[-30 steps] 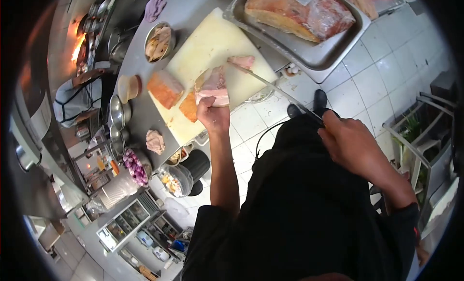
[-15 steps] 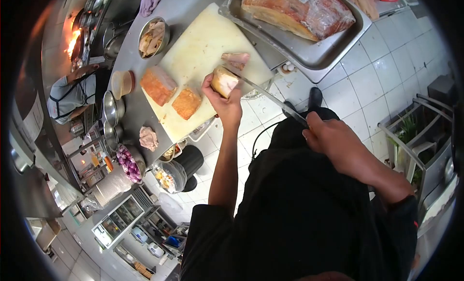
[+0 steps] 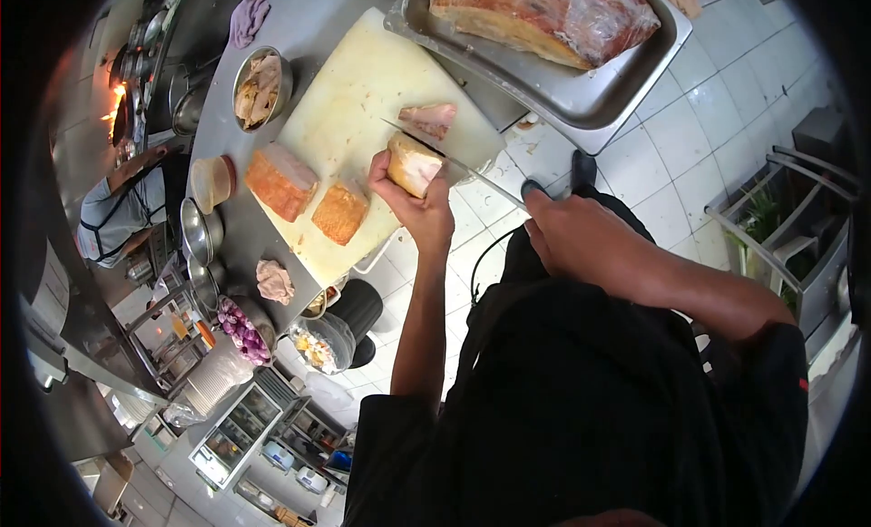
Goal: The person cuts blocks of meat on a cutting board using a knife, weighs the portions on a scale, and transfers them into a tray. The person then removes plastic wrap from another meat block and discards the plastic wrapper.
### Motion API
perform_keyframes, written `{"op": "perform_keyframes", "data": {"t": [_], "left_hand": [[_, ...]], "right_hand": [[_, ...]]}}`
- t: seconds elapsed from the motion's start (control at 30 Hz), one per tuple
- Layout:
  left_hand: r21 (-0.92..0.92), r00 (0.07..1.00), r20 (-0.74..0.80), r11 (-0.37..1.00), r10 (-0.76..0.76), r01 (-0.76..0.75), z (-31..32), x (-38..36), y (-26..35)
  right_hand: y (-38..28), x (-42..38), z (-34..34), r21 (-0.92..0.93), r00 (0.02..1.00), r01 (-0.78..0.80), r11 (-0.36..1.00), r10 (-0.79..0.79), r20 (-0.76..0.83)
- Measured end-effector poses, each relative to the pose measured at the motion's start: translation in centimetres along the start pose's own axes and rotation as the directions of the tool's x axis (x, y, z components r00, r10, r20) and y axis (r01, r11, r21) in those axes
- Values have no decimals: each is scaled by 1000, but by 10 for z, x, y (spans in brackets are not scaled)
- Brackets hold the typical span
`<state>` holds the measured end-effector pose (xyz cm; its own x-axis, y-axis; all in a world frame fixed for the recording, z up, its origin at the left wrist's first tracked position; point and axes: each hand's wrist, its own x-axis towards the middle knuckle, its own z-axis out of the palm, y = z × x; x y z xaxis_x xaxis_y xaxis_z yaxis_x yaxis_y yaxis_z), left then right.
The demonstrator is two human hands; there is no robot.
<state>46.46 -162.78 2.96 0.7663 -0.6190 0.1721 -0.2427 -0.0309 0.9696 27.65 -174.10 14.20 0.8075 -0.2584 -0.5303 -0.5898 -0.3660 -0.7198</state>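
My left hand [image 3: 425, 211] grips a block of meat [image 3: 414, 165] near the right edge of the white cutting board [image 3: 349, 101]. My right hand [image 3: 581, 232] is closed round the handle of a long knife [image 3: 467, 170]. The blade runs along the far side of the held block, and its tip reaches over the board. Just beyond the blade lies a pale slice of meat [image 3: 429, 120]. Two browned pieces, a larger one [image 3: 282, 182] and a smaller one [image 3: 340, 213], rest on the board's left part.
A metal tray [image 3: 594, 119] with a large wrapped piece of meat [image 3: 549, 19] stands at the top. Left of the board are a bowl of meat pieces [image 3: 260, 90], a plastic tub [image 3: 212, 184] and a bowl of onions [image 3: 243, 332]. A person [image 3: 127, 205] stands at far left.
My right hand and the knife have moved forward and left, so the blade tip now extends past the held block. The whole view has shifted slightly.
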Motion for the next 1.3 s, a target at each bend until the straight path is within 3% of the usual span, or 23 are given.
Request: {"op": "perform_keyframes", "data": {"t": [0.03, 0.1, 0.33, 0.6, 0.67, 0.73, 0.77, 0.87, 1.0, 1.07, 1.1, 1.13, 1.2, 1.27, 1.3], "left_hand": [[-5, 1000, -3, 1000, -4, 4, -1, 0, -1], [62, 1000, 10, 998, 27, -27, -2, 0, -2], [11, 999, 6, 999, 34, -35, -3, 1, -4], [-19, 997, -45, 998, 55, -56, -23, 20, -12], [-10, 997, -61, 999, 47, -48, -25, 18, -14], [107, 996, -85, 994, 31, -22, -23, 22, -15], [9, 997, -77, 1000, 1, 0, -20, 20, -7], [67, 997, -73, 998, -11, 16, -24, 20, -15], [14, 997, -69, 1000, -17, 18, -32, 20, -15], [-371, 967, -133, 916, -216, 153, -36, 22, -6], [-568, 951, -96, 801, -293, 190, -41, 24, 9], [-567, 952, -117, 806, -284, 171, -46, 26, 20], [-853, 943, 102, 459, -318, 247, -60, 28, 35], [-858, 953, 30, 481, -302, 179, -68, 30, 39], [-890, 950, 90, 403, -299, 211, -68, 30, 51]], "right_hand": [[-1, 5, 2, 4, 998, 31, 1000, -31, -60], [-4, 15, 4, 11, 997, 34, 999, -33, -64], [-6, 62, 19, 34, 998, -14, 999, 16, -54], [-22, 99, 34, -78, 992, 25, 997, -34, -118], [-21, 88, 34, -118, 984, 60, 991, -78, -161], [-17, 58, 28, -94, 997, 12, 996, -18, -73], [-12, 43, 32, -92, 997, 6, 996, -13, -74], [-6, 27, 37, -163, 991, -131, 978, 128, -28], [-6, 56, 39, -134, 993, -55, 989, 40, -114], [-3, 55, 42, -148, 991, -40, 988, 21, -129], [-3, 54, 42, -147, 988, -69, 987, 47, -150], [-4, 54, 44, -149, 984, -88, 985, 62, -167], [-3, 51, 44, -177, 985, -81, 981, 53, -162], [-2, 45, 38, -212, 984, -77, 974, 40, -174], [-2, 41, 33, -231, 979, -56, 971, 9, -202]]}}
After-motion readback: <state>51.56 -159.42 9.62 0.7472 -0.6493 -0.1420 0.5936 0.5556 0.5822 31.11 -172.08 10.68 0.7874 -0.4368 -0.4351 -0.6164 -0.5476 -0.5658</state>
